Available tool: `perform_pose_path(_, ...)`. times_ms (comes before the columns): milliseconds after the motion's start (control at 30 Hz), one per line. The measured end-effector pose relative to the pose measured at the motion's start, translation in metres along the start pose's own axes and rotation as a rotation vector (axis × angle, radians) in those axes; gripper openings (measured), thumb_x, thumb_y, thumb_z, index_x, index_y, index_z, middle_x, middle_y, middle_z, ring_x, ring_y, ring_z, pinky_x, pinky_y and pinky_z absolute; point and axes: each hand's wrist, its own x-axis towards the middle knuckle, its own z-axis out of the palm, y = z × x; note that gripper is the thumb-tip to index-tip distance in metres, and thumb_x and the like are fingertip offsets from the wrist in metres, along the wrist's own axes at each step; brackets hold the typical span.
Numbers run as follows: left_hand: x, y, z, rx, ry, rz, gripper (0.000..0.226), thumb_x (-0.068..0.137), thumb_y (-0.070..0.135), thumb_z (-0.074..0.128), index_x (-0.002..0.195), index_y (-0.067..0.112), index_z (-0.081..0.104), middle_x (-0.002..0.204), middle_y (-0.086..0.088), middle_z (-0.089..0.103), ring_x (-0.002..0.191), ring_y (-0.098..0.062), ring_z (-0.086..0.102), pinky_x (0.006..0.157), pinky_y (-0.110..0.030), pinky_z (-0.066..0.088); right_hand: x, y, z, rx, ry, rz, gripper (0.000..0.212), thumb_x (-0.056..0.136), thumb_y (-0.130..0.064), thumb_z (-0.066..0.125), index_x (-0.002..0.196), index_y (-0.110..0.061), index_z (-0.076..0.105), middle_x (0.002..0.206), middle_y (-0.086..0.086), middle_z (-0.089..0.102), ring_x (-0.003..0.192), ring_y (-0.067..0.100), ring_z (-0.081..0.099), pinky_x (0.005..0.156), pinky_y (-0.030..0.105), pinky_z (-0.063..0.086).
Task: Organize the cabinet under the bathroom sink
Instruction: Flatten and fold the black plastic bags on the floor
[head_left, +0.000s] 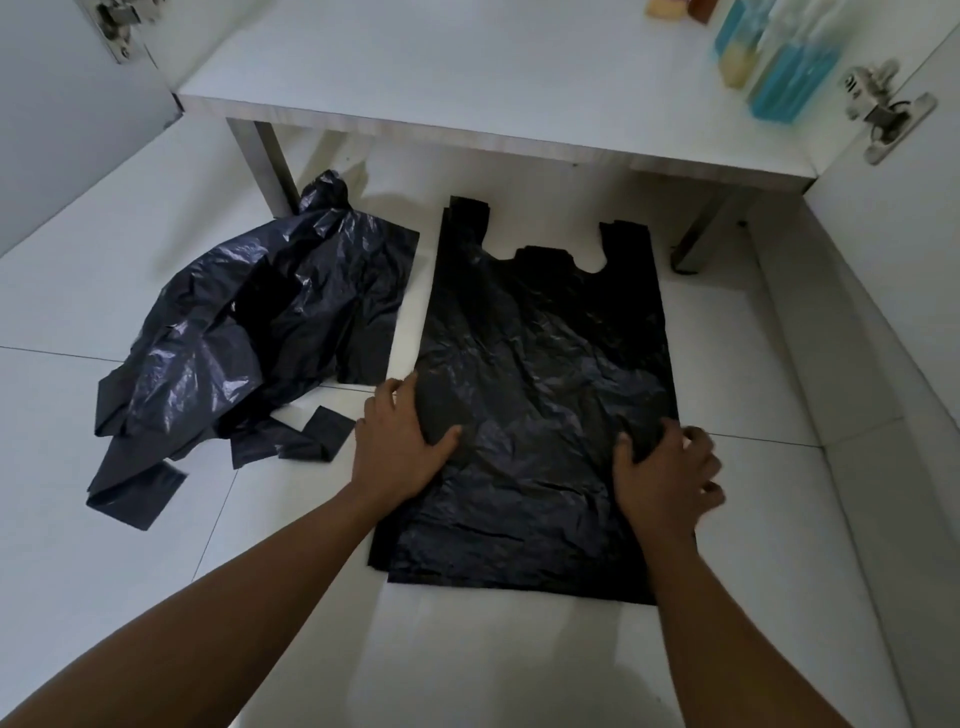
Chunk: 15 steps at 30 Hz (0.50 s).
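Note:
A flat stack of black plastic carrier bags (545, 338) lies on the white tiled floor in front of the open cabinet, handles pointing toward it. My left hand (402, 447) grips the stack's left edge, a fold of plastic bunched between thumb and fingers. My right hand (667, 473) grips the right side the same way, its fingers blurred. A crumpled heap of dark plastic bags (244, 332) lies apart on the floor to the left.
The white cabinet shelf (467, 93) stands on metal legs (270, 166) just beyond the bags. Blue bottles (789, 78) and small items stand at its back right. Open cabinet doors with metal hinges (878, 114) flank both sides.

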Motion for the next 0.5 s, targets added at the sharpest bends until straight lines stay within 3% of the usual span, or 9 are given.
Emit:
perform_pose_path(100, 0.002, 0.005, 0.003, -0.179, -0.069, -0.089, 0.09, 0.08, 0.063, 0.065, 0.151, 0.019, 0.031, 0.138, -0.013, 0.048, 0.128, -0.032, 0.042, 0.106, -0.05, 0.042, 0.026, 0.017, -0.008, 0.086, -0.102, 0.196, 0.059, 0.094, -0.051, 0.049, 0.14, -0.014, 0.045, 0.14, 0.018, 0.041, 0.13, 0.037, 0.036, 0.106, 0.057, 0.028)
perform_pose_path(333, 0.003, 0.013, -0.003, -0.193, -0.059, -0.14, 0.092, 0.082, 0.048, 0.076, 0.152, 0.016, 0.027, 0.14, -0.013, 0.037, 0.131, -0.034, 0.041, 0.105, -0.047, 0.041, 0.032, 0.017, -0.009, 0.18, -0.122, 0.175, 0.053, 0.093, -0.041, 0.053, 0.138, -0.013, 0.048, 0.134, 0.016, 0.048, 0.123, 0.037, 0.046, 0.102, 0.055, 0.034)
perform_pose_path(500, 0.002, 0.006, -0.005, -0.203, -0.107, -0.092, 0.091, 0.077, 0.039, 0.083, 0.149, 0.02, 0.033, 0.137, -0.013, 0.039, 0.124, -0.034, 0.048, 0.103, -0.052, 0.046, 0.029, 0.021, -0.011, 0.192, -0.155, 0.149, 0.061, 0.086, -0.043, 0.061, 0.139, -0.017, 0.046, 0.134, 0.012, 0.049, 0.122, 0.034, 0.049, 0.103, 0.055, 0.032)
